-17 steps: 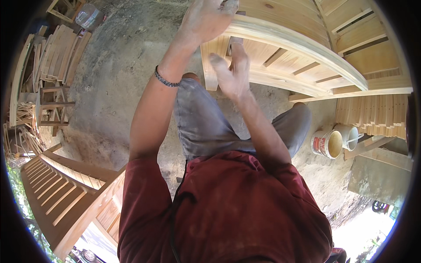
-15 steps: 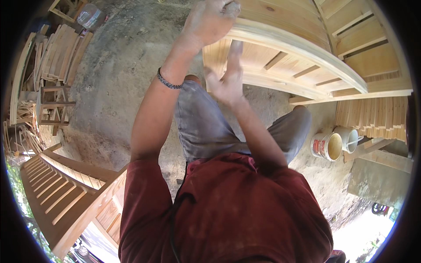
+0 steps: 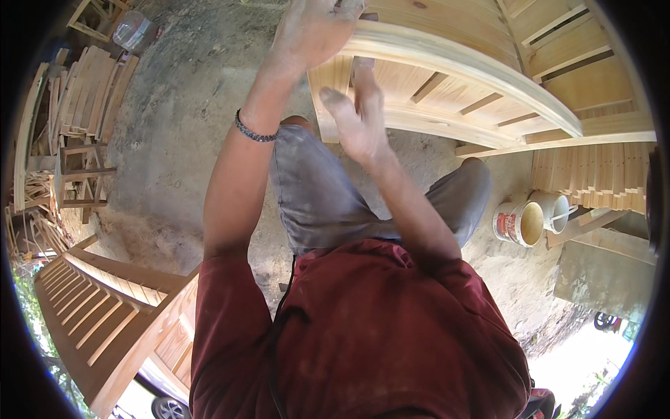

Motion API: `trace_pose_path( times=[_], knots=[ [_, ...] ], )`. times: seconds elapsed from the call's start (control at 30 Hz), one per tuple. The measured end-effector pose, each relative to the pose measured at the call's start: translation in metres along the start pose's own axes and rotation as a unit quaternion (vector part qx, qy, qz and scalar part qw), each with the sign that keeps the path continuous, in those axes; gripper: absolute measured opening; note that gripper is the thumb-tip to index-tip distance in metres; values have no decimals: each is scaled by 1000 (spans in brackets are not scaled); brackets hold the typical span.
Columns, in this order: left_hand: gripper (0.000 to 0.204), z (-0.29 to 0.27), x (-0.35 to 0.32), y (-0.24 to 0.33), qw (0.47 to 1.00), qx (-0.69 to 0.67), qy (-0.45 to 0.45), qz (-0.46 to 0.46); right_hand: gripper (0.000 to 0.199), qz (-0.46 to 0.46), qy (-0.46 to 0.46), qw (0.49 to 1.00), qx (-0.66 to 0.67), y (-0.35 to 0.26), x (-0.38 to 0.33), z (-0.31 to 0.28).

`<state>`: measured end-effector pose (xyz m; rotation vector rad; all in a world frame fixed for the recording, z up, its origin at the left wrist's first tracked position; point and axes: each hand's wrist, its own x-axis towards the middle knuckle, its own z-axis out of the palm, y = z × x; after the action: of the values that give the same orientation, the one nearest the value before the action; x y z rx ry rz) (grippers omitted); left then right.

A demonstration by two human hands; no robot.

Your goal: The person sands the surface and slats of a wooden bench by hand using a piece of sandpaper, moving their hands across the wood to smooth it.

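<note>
A pale wooden furniture frame (image 3: 460, 59) with a curved rail and slats lies in front of me at the upper right. My left hand (image 3: 317, 31), a dark braided band on its wrist, is closed at the left end of the curved rail. Its fingertips run to the picture's upper edge, and what they hold is unclear. A small dark piece (image 3: 368, 17) shows beside those fingers. Below the rail, my right hand (image 3: 361, 122) is open, thumb spread away and fingers stretched up toward the rail's underside. Whether those fingertips touch the wood is hidden.
Stacked boards (image 3: 91, 91) and a large clear bottle (image 3: 132, 31) are at the far left. A slatted wooden piece (image 3: 105, 307) stands at the lower left. On the right are two buckets (image 3: 516, 223), near a row of wooden strips (image 3: 593, 174). Concrete floor (image 3: 188, 126) lies between.
Both hands have shifted slightly left in the picture, along with the whole view. My right thumb now points up more, and its hand looks less blurred.
</note>
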<state>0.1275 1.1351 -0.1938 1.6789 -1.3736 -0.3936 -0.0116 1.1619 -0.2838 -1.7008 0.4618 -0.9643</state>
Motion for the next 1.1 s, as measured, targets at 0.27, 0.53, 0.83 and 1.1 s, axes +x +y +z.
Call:
trace_pose_path(
  times=[0.27,0.53,0.83,1.1],
  knots=[
    [35,2,-4,-9,1000,-21,-12,-9,100,67,-30,997,-18,-7,-7,2],
    [28,-1,-3,-8,997,46,-31,56,105,-5,7,999,-44,10,-12,7],
    [25,5,9,-9,993,9,37,107,106,-38,1,999,-32,0,-23,2],
    [25,6,4,-12,992,32,27,115,102,-88,44,991,-86,22,-37,18]
  ],
)
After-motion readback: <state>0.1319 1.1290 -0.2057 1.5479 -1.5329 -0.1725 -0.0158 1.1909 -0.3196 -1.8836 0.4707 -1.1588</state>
